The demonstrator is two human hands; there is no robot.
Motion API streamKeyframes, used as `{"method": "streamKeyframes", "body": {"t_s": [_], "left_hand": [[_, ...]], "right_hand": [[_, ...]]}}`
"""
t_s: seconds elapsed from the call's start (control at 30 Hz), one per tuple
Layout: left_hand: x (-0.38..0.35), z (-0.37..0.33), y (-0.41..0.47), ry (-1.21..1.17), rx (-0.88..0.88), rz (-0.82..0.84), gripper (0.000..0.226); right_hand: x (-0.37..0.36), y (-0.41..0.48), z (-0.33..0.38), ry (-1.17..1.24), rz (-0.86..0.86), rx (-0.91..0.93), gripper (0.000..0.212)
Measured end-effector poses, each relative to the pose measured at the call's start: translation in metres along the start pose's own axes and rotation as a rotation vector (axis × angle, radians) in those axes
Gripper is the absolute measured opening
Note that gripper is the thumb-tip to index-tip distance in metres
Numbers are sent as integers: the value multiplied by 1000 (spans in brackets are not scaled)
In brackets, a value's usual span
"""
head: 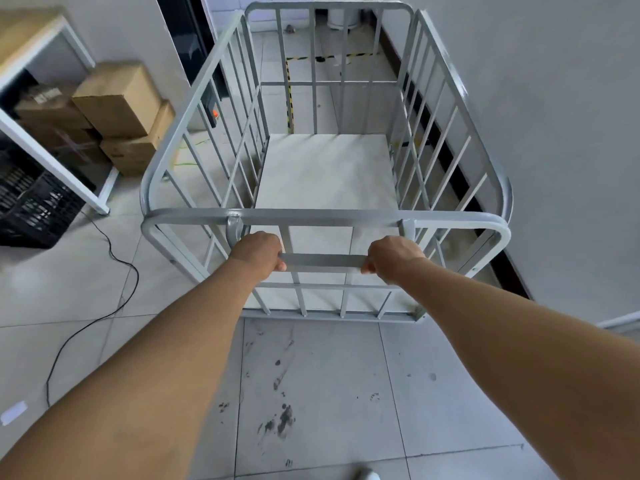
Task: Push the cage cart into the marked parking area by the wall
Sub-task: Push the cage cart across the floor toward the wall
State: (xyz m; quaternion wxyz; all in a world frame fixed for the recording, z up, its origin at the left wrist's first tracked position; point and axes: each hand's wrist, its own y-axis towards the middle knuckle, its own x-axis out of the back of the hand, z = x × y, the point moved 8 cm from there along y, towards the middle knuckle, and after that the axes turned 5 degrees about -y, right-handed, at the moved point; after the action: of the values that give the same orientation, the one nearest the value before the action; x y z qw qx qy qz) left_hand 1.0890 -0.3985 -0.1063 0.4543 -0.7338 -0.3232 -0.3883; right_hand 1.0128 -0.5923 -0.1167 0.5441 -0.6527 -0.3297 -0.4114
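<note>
Pushing was the step in hand, by my reading: you stood behind the empty grey cage cart point(325, 216), which sat dead ahead at 12 o'clock, its right side running just beside the white wall point(554, 133) at 2 o'clock. Your left hand point(258, 249) wrapped the flat handle bar point(323, 261) near its 9 o'clock end, knuckles up and thumb tucked under. Your right hand point(393, 258) gripped the same bar toward 3 o'clock in the same overhand way. Both forearms reached out nearly straight, converging on the bar. Through the cart's far bars at 12 o'clock, yellow-and-black hazard tape point(290, 98) marked a corner on the tiles. How far the cart's front had entered that outline, I could not tell. The next move likely called for an even, straight shove from both hands, keeping the right side off the dark skirting. Stacked cardboard boxes point(117, 98) at 10 o'clock and a black cable point(117, 258) at 9 o'clock lay off the cart's left.
</note>
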Motion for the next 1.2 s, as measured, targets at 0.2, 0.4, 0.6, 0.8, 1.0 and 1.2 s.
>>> {"method": "streamKeyframes", "body": {"t_s": [0.2,0.4,0.6,0.8,1.0,1.2], "left_hand": [[22,4,62,0,-22,-5,20],[47,4,121,84,-91,33,25],[74,8,172,155,-140,51,18],[104,21,217,178,-130,85,21],[133,44,259,127,-70,54,20],[162,66,305,137,-50,60,13]], "right_hand": [[27,56,-5,-43,10,-15,31],[52,107,-9,-19,43,-79,34],[77,157,-8,45,81,-129,32],[102,207,3,61,94,-119,30],[132,254,24,11,94,-36,32],[159,301,42,-8,98,-18,31]]}}
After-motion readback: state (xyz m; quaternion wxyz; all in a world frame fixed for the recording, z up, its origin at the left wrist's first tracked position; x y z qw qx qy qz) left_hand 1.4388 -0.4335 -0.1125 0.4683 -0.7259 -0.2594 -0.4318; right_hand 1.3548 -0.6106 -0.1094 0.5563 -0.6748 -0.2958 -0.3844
